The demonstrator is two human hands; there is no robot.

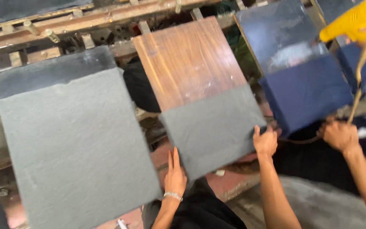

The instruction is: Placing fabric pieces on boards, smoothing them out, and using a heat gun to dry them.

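A wooden board (pixel 187 59) leans away from me, its lower half covered in grey felt (pixel 212 127). My left hand (pixel 175 174), with a bracelet at the wrist, lies flat with fingers straight against the felt's lower left edge. My right hand (pixel 265 142) grips the felt-covered lower right corner of the board.
A larger grey felt-covered panel (pixel 73 148) stands at the left, a dark blue covered panel (pixel 301 93) at the right. Another person's hand (pixel 340 135) holds a cord (pixel 363 63) beside a yellow hand tool (pixel 352 23). Rough wooden rails (pixel 64 25) run behind. Black cloth (pixel 140 87) lies between the panels.
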